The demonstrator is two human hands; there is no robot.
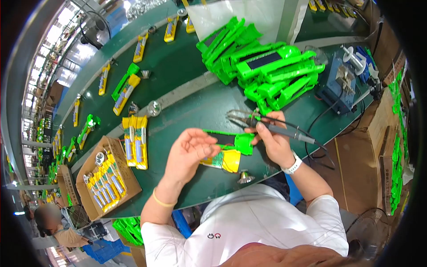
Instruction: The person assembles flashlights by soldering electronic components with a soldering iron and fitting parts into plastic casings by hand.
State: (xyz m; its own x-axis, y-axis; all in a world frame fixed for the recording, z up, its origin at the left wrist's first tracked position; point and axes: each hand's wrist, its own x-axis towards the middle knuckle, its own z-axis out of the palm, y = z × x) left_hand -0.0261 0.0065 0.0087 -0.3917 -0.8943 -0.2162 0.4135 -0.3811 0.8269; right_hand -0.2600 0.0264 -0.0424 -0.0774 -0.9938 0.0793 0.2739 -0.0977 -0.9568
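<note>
My right hand (276,144) is wrapped round a soldering iron (291,131) with a black cable; a dark tool with two thin jaws (240,117) shows by its fingers. Those fingertips are also beside the green plastic housing (243,143), which has a dark panel. With thumb and forefinger together, my left hand (190,151) pinches what looks like a thin wire at the housing's left end. Just below the housing lies a yellow battery piece (230,160) with a green circuit board, partly under my left hand. A small silver lamp head (245,177) sits near the table edge.
Green housings (271,71) are heaped at the back. A blue soldering station (340,86) stands at the right, its cable looping over the table. Yellow battery packs (135,142) lie left, beside a cardboard box (129,189) of similar packs. A person (66,229) is at lower left.
</note>
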